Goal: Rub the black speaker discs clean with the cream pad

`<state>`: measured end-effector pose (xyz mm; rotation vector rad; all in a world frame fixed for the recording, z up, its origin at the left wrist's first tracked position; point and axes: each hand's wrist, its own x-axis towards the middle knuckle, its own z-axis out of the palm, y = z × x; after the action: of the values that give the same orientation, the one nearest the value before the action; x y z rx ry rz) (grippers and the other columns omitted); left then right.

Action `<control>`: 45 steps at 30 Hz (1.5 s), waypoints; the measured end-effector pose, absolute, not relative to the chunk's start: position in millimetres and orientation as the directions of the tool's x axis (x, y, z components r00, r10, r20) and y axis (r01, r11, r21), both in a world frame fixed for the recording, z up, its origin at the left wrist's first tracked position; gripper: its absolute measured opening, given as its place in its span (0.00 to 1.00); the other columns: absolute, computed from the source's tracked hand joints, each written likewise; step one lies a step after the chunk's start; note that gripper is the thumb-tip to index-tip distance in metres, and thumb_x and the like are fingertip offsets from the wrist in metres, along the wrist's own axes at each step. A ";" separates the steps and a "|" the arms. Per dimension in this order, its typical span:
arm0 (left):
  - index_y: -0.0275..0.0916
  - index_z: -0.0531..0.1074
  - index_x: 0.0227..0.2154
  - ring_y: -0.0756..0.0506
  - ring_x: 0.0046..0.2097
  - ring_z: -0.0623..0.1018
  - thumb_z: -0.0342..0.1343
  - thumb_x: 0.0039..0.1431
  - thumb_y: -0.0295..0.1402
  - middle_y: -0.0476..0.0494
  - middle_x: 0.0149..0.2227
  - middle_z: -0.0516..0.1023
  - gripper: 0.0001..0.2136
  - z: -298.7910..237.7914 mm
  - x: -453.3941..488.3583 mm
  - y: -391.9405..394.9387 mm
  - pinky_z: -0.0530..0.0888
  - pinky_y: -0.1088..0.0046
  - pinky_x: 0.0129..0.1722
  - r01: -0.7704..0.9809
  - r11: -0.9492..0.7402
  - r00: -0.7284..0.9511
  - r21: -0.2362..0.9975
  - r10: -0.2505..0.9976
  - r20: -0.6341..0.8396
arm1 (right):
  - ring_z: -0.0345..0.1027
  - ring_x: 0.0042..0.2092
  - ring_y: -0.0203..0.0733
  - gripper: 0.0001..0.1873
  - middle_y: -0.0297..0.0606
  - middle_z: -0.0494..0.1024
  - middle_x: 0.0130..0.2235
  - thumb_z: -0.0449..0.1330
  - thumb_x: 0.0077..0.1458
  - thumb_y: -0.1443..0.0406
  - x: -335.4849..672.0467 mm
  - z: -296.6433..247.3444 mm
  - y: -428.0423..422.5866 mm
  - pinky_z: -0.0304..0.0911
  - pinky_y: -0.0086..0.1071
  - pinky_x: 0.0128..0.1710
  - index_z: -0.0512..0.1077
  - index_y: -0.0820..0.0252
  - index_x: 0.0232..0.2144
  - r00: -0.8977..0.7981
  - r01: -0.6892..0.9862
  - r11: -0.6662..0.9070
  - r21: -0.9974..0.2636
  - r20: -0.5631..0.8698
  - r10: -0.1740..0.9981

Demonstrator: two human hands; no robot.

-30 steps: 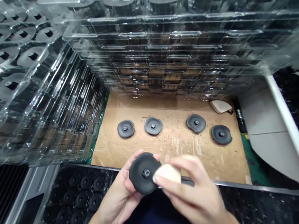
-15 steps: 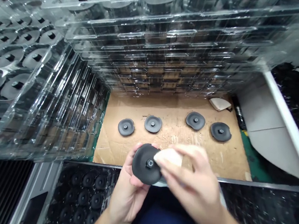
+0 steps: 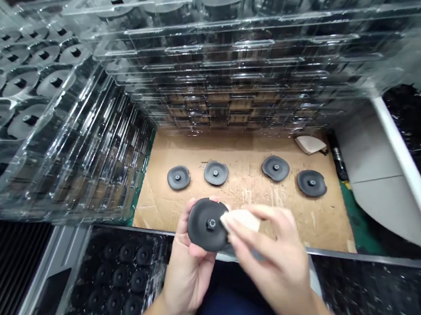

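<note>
Black disc (image 3: 208, 224): held up over the near edge of the cardboard sheet (image 3: 251, 203), face toward the camera, small hub at its centre. Its right rim is covered by the pale pad (image 3: 243, 218).
Left hand (image 3: 186, 272): grasps the black disc from below and behind. Thumb lies on the lower rim and fingertips peek over the top rim; the grip behind the disc is hidden.
Right hand (image 3: 273, 267): pinches the pale pad between thumb and fingers and presses it on the disc's right edge. Motion blur makes the fingers hard to separate.
Pale pad: cream, wedge-shaped. Material cannot be told; its rear part is hidden under the fingers.
Loose discs (image 3: 216, 172): four, in a rough row on the cardboard sheet beyond the hands, apart from one another.
Clear trays (image 3: 227, 52): stacked at the back and on the left, with grey discs in the top wells. Glare and overlap make the lower layers unreadable.
Dark tray (image 3: 119, 274): lower left, holding rows of small black discs. It is cut off by the frame bottom and partly by the left forearm.
Pale wedge (image 3: 311, 144): at the back right corner of the cardboard sheet, just beside a dark stick (image 3: 337, 160) whose identity is unclear.
Far right: black-and-white surface, too blurred to make out.
</note>
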<state>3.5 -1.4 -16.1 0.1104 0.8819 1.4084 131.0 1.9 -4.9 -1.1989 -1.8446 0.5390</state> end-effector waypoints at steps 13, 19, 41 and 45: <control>0.51 0.75 0.40 0.49 0.43 0.79 0.68 0.41 0.29 0.51 0.42 0.81 0.20 -11.7 1.7 -1.6 0.75 0.80 0.42 -0.770 0.299 -0.067 0.564 0.841 -0.537 | 0.65 0.46 0.44 0.13 0.42 0.74 0.44 0.57 0.57 0.70 131.2 2.9 19.6 0.64 0.42 0.43 0.75 0.56 0.43 -0.241 0.481 0.516 -0.709 0.459 0.855; 0.50 0.76 0.39 0.50 0.43 0.79 0.68 0.40 0.25 0.52 0.42 0.81 0.21 -13.2 -0.2 -4.0 0.74 0.84 0.40 -0.777 0.301 -0.069 0.554 0.833 -0.549 | 0.66 0.44 0.44 0.13 0.44 0.75 0.43 0.57 0.57 0.70 124.4 0.0 17.0 0.64 0.43 0.42 0.76 0.58 0.43 -0.242 0.458 0.518 -0.723 0.459 0.855; 0.47 0.63 0.56 0.39 0.50 0.76 0.63 0.48 0.37 0.41 0.49 0.77 0.30 -16.2 -4.7 -1.6 0.71 0.61 0.53 -0.797 0.393 0.055 0.458 0.803 -0.593 | 0.57 0.20 0.29 0.19 0.31 0.69 0.23 0.62 0.50 0.54 159.9 -44.7 -9.2 0.53 0.21 0.15 0.73 0.60 0.40 -0.065 -0.155 -0.557 -0.816 -0.555 0.830; 0.41 0.70 0.50 0.41 0.49 0.76 0.65 0.45 0.37 0.41 0.45 0.79 0.27 -18.3 -0.9 -5.7 0.74 0.66 0.48 -0.767 0.420 0.103 0.485 0.827 -0.553 | 0.70 0.37 0.37 0.12 0.37 0.76 0.38 0.57 0.56 0.65 144.8 -1.5 11.0 0.68 0.29 0.36 0.71 0.56 0.44 -0.071 0.126 -0.004 -0.992 -0.013 0.997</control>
<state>-0.9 -5.7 -18.3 0.0817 0.8769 1.1779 144.8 11.0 -1.5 -1.2734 -1.3518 1.2056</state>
